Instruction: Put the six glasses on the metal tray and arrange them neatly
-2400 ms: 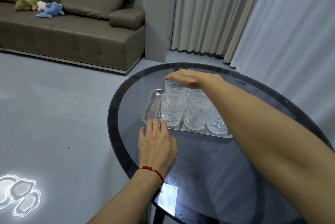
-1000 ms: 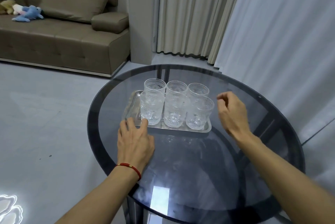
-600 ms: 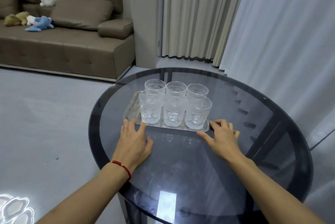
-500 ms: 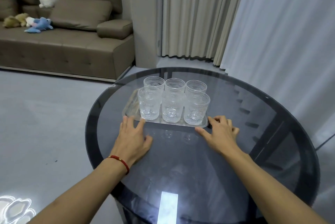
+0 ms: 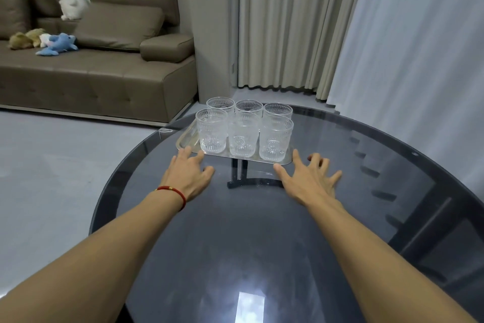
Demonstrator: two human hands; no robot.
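Holding six upright glasses (image 5: 243, 134), the metal tray (image 5: 186, 137) sits beyond two spread grips.

Six glasses (image 5: 243, 134) stand on one metal tray (image 5: 186, 138), three in the near row and three behind. One round tabletop (image 5: 366, 191) carries it. Two hands, left hand (image 5: 189, 174) and right hand (image 5: 310, 181). One sofa (image 5: 104, 74) holds three or four plush toys (image 5: 59, 44).
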